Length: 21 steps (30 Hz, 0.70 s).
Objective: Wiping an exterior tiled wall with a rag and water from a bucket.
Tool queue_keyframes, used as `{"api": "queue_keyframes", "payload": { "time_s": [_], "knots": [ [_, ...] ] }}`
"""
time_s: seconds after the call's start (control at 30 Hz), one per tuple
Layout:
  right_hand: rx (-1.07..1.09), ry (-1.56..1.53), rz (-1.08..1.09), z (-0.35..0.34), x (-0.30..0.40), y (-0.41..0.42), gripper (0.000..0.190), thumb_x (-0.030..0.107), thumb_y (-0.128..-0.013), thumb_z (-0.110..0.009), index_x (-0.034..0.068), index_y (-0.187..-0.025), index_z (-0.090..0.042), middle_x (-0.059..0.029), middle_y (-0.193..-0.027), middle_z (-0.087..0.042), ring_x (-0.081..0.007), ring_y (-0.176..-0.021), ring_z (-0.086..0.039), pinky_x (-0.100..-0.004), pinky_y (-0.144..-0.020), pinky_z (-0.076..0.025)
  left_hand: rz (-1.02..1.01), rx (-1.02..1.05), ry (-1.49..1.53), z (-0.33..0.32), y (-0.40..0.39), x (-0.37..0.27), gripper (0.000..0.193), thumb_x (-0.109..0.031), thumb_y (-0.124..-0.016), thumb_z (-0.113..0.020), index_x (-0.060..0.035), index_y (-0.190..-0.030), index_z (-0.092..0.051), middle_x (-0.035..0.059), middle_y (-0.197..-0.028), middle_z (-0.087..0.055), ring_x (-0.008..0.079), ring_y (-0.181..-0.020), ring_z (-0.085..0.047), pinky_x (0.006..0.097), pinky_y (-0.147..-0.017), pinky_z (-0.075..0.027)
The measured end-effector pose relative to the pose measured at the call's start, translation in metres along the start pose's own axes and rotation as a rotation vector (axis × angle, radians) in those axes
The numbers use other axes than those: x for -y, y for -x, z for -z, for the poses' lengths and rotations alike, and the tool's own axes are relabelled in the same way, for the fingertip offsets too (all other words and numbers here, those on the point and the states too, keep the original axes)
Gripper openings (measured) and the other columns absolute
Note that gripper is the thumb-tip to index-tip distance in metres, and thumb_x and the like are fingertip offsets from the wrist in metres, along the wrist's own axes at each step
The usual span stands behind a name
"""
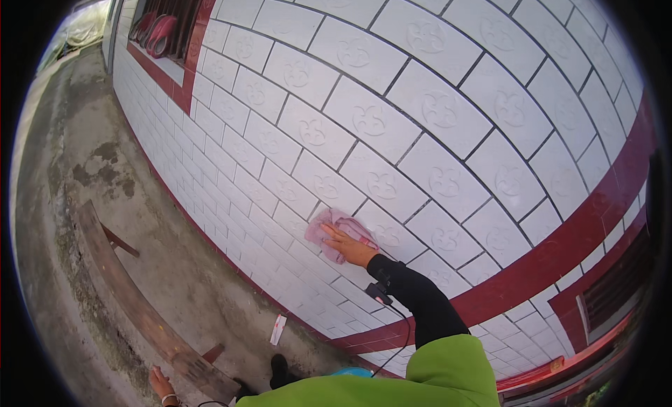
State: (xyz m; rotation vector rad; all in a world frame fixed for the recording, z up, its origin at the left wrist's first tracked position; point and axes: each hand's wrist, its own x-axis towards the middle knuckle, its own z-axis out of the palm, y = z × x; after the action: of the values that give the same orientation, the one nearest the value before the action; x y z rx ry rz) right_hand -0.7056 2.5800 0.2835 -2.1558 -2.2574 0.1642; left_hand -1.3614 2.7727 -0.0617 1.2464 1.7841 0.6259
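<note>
A pink cloth (320,231) lies flat against the white tiled wall (391,139), pressed there by my right hand (352,247). The fingers of that hand are stretched out over the cloth, and part of it is hidden beneath them. The wall's tiles bear raised flower-like patterns and dark joints. Low at the left of the view, my left hand (160,384) is held apart from the wall, beside the wooden bench, with nothing seen in it.
A long wooden bench (131,291) stands on the concrete ground (163,249). A white and red packet (278,329) lies near the wall's foot. Pink shoes or slippers (160,34) rest in the barred window. Part of a blue object (354,372) shows beside my body.
</note>
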Motion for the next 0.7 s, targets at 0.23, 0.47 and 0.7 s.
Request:
{"api": "queue_keyframes", "payload": {
  "time_s": [0.23,0.47,0.7],
  "knots": [
    [-0.303,0.625,-0.223,0.214,0.042,0.064,0.068,-0.003,-0.061,-0.063,0.020,-0.124,-0.054,-0.0083,-0.143,-0.035,-0.0266,-0.135,-0.028,-0.0402,-0.110,-0.024,0.190,0.271,-0.799,0.099,0.042,0.100,0.066,-0.047,-0.089,-0.047,-0.0106,-0.141,-0.028,0.0159,-0.145,-0.031,0.0474,-0.123,-0.036,0.0584,-0.098,-0.030],
    [-1.309,1.536,-0.416,0.531,0.009,-0.003,0.066,0.047,-0.075,-0.064,0.039,-0.135,-0.040,-0.0036,-0.145,-0.034,-0.0233,-0.135,-0.028,-0.0553,-0.105,-0.020,0.024,0.317,-0.907,0.063,0.057,0.103,0.066,-0.047,-0.090,-0.047,-0.0117,-0.142,-0.027,0.0125,-0.144,-0.034,0.0455,-0.118,-0.043,0.0554,-0.094,-0.037],
    [-1.057,1.296,-0.263,0.494,0.031,-0.184,0.053,0.033,-0.073,-0.063,0.019,-0.124,-0.056,-0.0150,-0.139,-0.040,-0.0279,-0.134,-0.028,-0.0489,-0.111,-0.015,0.551,0.154,0.694,0.012,0.058,0.057,0.060,-0.040,-0.093,-0.043,-0.0120,-0.143,-0.024,0.0114,-0.143,-0.036,0.0368,-0.113,-0.050,0.0502,-0.084,-0.045]
  ]
}}
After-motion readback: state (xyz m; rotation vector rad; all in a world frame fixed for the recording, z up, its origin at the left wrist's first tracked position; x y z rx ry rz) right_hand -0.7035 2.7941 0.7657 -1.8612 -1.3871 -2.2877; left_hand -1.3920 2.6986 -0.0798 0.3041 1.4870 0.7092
